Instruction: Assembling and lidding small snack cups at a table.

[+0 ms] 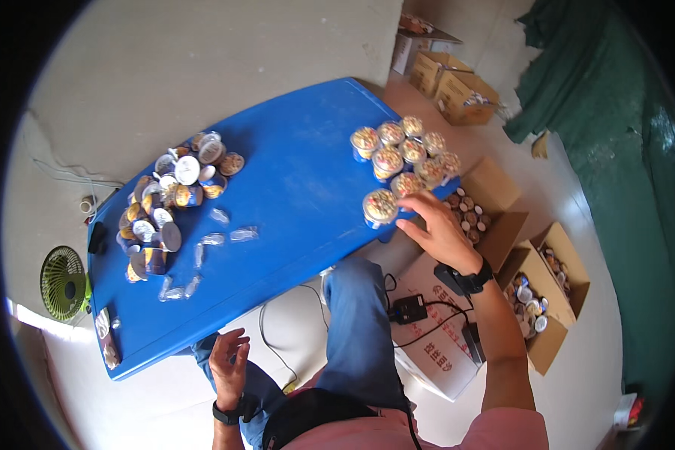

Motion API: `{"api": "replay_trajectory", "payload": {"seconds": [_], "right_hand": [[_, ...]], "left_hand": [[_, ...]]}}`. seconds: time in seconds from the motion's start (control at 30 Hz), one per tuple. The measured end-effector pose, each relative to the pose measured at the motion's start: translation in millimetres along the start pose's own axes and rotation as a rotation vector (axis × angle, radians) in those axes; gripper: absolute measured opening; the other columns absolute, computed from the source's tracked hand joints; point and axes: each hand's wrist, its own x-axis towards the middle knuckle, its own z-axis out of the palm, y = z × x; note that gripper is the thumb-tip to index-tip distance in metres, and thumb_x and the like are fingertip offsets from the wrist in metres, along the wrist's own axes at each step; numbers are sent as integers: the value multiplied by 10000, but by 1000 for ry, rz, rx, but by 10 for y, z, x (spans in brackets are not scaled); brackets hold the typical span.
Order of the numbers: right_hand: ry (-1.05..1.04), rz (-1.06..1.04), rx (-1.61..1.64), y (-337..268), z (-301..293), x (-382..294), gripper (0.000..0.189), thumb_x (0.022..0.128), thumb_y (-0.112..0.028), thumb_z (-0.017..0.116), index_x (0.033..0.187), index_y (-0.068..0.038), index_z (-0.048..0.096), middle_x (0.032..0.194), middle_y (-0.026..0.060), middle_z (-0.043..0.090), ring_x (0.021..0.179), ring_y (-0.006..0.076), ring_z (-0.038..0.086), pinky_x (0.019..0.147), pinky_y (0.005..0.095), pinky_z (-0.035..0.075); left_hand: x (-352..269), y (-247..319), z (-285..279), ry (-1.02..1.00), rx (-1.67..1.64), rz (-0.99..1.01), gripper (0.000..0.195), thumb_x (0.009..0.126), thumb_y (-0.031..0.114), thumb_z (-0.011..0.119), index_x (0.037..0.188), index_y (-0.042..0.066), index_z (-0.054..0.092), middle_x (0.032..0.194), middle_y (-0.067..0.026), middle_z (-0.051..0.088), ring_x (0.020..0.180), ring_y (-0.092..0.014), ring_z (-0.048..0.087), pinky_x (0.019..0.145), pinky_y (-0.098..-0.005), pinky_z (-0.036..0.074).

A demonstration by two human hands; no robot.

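My right hand [436, 230] reaches over the right end of the blue table [292, 152]. Its thumb and fingers are apart beside the nearest blue cup [380, 207], which stands upright; whether they touch it I cannot tell. Behind that cup stand several more like it [413, 151], grouped close together, each topped with light, multicoloured small pieces under a clear cover. My left hand [229, 363] hangs over my lap near the table's front edge, holding nothing, fingers loosely bent and apart. On the left of the table lies a jumbled heap of cups with white and brown ends [163, 197].
Small clear plastic packets [214, 240] lie scattered before the heap. A green fan [63, 283] stands at the table's left end. Open cartons of cups [526, 304] sit on the floor at right, near a white box [439, 349] with a black device [409, 309] and cables.
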Motion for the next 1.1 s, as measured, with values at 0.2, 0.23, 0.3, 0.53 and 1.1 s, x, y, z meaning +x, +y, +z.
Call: {"api": "replay_trajectory", "payload": {"seconds": [0.2,0.23,0.3,0.53,1.1], "right_hand": [[-281,358,81,546,329,-1361,506,787,-221,761,1207,-27,557,1195,175,570,1084,311,584,884,393,480],[-284,364,76,612,467,-1573,506,787,-221,761,1207,-27,557,1195,175,570,1084,311,584,884,393,480],[-435,330,-97,701,736,-1893,765,696,-217,827,1339,-53,447,1293,188,499,1193,352,508,963,444,431],[-479,221,-307,740,1101,-2134,961,599,-227,877,1400,-69,370,1325,172,465,1238,358,460,976,468,406],[-516,222,-355,678,1285,-2230,876,582,-197,859,1346,-103,441,1214,183,498,1128,360,510,945,478,412]], "left_hand": [[-164,-209,37,-164,-56,-66,240,890,77,661,1105,-23,628,1042,-139,681,946,-219,691,801,-307,552],[-187,-216,50,-198,-87,-88,237,886,69,664,1103,-22,633,1033,-135,685,946,-213,690,801,-303,553],[-233,-269,54,-232,-94,-124,239,878,58,670,1102,-18,639,1026,-131,688,944,-206,689,801,-298,554],[-348,-254,95,-346,-36,-137,269,853,26,688,1117,-11,648,1028,-121,691,927,-189,686,789,-287,560],[-269,-137,153,-476,1,-99,259,881,21,663,1136,-9,629,1053,-103,689,934,-158,677,817,-289,538]]}}
